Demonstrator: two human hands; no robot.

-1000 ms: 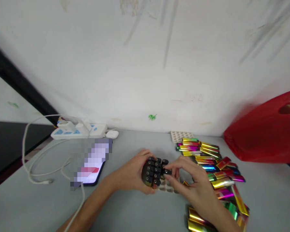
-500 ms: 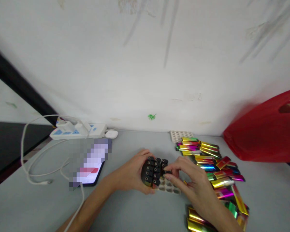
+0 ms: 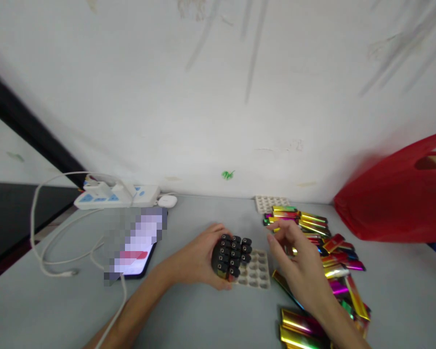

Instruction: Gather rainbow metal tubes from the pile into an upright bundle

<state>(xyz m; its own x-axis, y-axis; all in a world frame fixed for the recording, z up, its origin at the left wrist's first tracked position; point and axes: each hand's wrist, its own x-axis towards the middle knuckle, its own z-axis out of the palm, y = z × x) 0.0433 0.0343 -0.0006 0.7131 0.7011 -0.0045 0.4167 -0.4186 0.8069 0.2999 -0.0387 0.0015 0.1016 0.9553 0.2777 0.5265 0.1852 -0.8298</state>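
My left hand (image 3: 207,259) is curled round a cluster of black-topped lighters (image 3: 235,254). They stand upright in rows, each top showing a small round metal opening. Under and beside them, a pale tray with round hollows (image 3: 257,269) lies on the table. To its right my right hand (image 3: 296,261) hovers over the loose lighters, thumb and index finger apart, the other fingers half curled. A small gold gleam shows between its fingers; I cannot make out what it is. Shiny gold, red, purple and green lighters (image 3: 336,272) lie in a loose pile beside and behind this hand.
Against the wall lies a second pale tray (image 3: 271,202). A red bag (image 3: 392,198) stands at the right. At the left are a phone (image 3: 140,247), a white power strip (image 3: 145,196) and a looping white cable (image 3: 35,223). More gold lighters (image 3: 300,334) lie at the near edge.
My right hand has let go of a black-topped lighter in the cluster and moved right and slightly up, over the pile. My left hand has stayed in place.
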